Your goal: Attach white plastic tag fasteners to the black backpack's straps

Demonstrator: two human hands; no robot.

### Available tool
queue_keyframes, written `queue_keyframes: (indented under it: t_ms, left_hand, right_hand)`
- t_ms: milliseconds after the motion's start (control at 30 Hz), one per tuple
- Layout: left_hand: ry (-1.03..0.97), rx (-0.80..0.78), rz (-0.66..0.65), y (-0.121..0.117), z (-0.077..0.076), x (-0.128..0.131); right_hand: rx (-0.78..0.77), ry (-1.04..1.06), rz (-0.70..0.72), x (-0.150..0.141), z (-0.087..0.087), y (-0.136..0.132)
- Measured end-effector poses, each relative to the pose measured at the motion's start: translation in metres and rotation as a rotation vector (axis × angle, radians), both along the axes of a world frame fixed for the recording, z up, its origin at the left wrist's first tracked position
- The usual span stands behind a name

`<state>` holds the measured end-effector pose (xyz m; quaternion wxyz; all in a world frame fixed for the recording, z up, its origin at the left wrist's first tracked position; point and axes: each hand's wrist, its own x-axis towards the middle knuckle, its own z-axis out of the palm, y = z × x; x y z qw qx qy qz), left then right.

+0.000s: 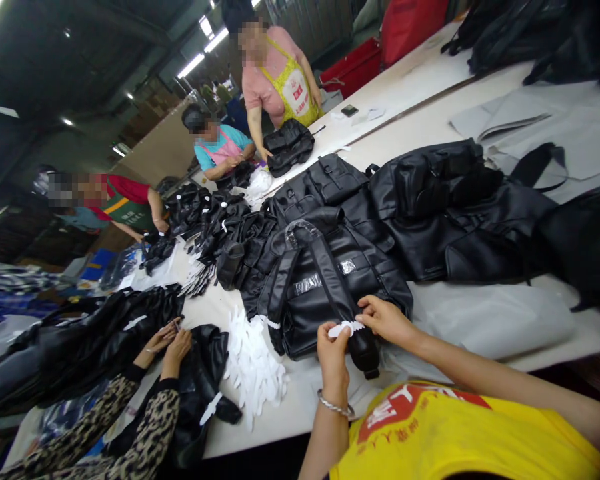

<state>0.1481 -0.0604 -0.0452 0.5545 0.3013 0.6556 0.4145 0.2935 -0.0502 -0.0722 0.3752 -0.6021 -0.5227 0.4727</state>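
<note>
A black backpack (325, 287) lies back-up on the white table (480, 320) in front of me. My left hand (333, 353) and my right hand (385, 319) both pinch a small white foam strip (347, 327) at the lower end of the backpack's strap (363, 350). The strip sits across the strap, between my two hands. A silver bracelet is on my left wrist. Clear plastic wraps parts of the straps higher up.
A pile of white foam strips (253, 363) lies left of the backpack. More black backpacks (430, 200) crowd the table behind. A co-worker's leopard-sleeved hands (167, 343) work a black bag at my left. Three more people stand at the far left end.
</note>
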Motion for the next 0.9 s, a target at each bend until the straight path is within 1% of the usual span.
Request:
queue_keyframes:
  t_ms: [67,100,200,267,333,367,433,500,567,667,733,767,800,900]
  left_hand:
    - [0.043,0.001,-0.06,0.002,0.001,0.0]
    - [0.034,-0.003,-0.069,0.002,0.002,0.0]
    - [-0.087,-0.026,-0.014,0.004,0.01,0.002]
    - [-0.143,-0.011,0.017,0.004,0.017,0.005]
    - [-0.145,0.017,0.012,0.005,0.023,0.01]
    - [-0.141,0.026,0.009,0.006,0.024,0.012]
    - [-0.156,0.025,0.022,0.007,0.025,0.016]
    - [-0.204,0.013,0.055,0.008,0.025,0.018]
    - [-0.274,-0.005,0.085,0.008,0.024,0.019]
    - [-0.349,-0.046,0.097,0.008,0.026,0.019]
    - [-0.364,-0.064,0.09,0.007,0.027,0.018]
    - [-0.37,-0.07,0.081,0.007,0.027,0.018]
    - [-0.379,-0.073,0.069,0.007,0.027,0.017]
    - [-0.389,-0.06,0.025,0.007,0.026,0.016]
  right_hand:
    - [-0.043,0.06,-0.017,-0.001,0.001,0.001]
    - [-0.045,0.078,-0.041,-0.001,0.002,-0.001]
    - [-0.029,0.082,-0.1,0.0,0.008,-0.012]
    - [-0.033,0.051,-0.121,0.002,0.011,-0.021]
    - [-0.045,0.053,-0.09,0.003,0.013,-0.026]
    - [-0.048,0.085,-0.059,0.003,0.013,-0.026]
    - [-0.042,0.212,0.012,0.002,0.012,-0.023]
    - [-0.055,0.368,0.035,0.001,0.011,-0.019]
    - [-0.112,0.535,0.018,0.0,0.011,-0.017]
    - [-0.232,0.78,0.029,0.0,0.011,-0.021]
    - [-0.279,0.853,0.055,0.001,0.013,-0.025]
    - [-0.275,0.822,0.065,0.002,0.013,-0.026]
    - [-0.24,0.741,0.071,0.003,0.014,-0.026]
    - [-0.058,0.369,0.051,0.005,0.014,-0.025]
